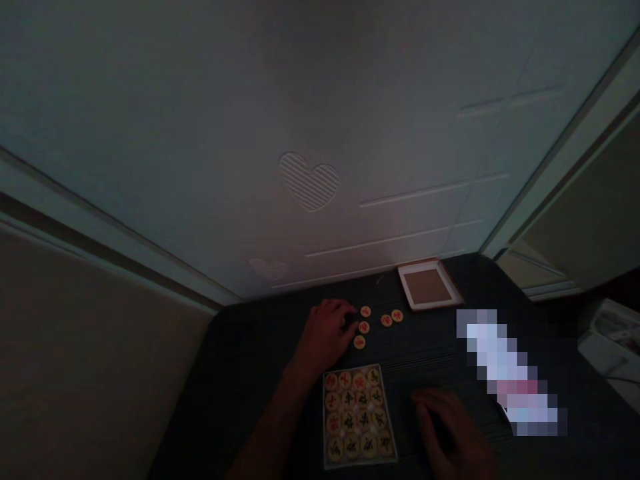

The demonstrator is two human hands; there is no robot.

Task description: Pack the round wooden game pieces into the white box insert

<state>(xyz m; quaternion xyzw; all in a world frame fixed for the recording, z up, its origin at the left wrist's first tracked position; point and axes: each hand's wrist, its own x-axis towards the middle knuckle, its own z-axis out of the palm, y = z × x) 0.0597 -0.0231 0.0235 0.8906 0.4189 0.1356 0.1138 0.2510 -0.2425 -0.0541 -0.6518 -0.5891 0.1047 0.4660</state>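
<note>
My left hand reaches over the dark table, its thumb and index finger apart at the left side of a short column of round xiangqi pieces with red characters. The fingertips are at the edge of these pieces; whether they touch cannot be made out. Two more red-marked pieces lie just right of the column. Below my left hand sits a shallow square box filled with rows of pieces, some red-marked and some black-marked. To the right of that box my right hand rests low over the table, fingers loosely bent, holding nothing visible.
An upturned box lid with a brown inside lies at the table's back right. A bright blurred-out object lies on the right of the dark table. A pale panel with embossed hearts rises behind the table. The light is dim.
</note>
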